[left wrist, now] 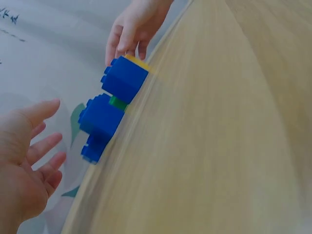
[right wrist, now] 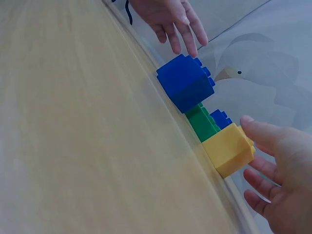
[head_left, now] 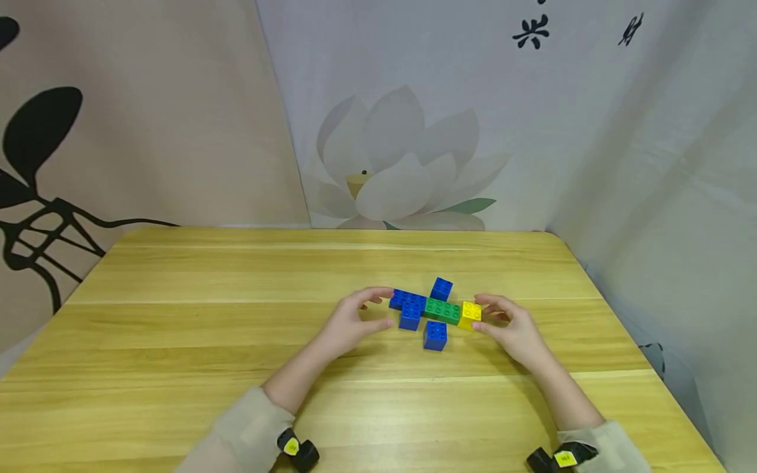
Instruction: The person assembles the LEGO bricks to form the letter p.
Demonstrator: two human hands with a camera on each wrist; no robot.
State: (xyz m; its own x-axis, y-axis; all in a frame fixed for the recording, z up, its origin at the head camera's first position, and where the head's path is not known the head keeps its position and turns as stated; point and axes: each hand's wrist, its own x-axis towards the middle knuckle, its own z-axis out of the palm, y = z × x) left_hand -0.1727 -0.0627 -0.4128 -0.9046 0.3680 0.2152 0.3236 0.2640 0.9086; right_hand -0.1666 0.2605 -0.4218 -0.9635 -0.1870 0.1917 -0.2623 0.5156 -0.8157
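Bricks with studs lie in a row: a blue group [head_left: 407,303] of joined bricks at the left, a green brick [head_left: 442,311] in the middle and a yellow brick [head_left: 470,315] at the right end. My left hand [head_left: 355,322] is beside the blue group's left end, thumb and fingers spread; the left wrist view shows nothing held. At the yellow brick is my right hand [head_left: 511,328], thumb by its near corner and forefinger by its far corner. Its fingers look loosely bent, not closed round the brick; whether they touch it is hard to tell.
One blue brick [head_left: 441,289] lies behind the row, and another blue brick [head_left: 435,336] stands in front of it. All are on a wooden table [head_left: 177,368]. A pale cloth [head_left: 207,131] with a flower print hangs beyond the far edge.
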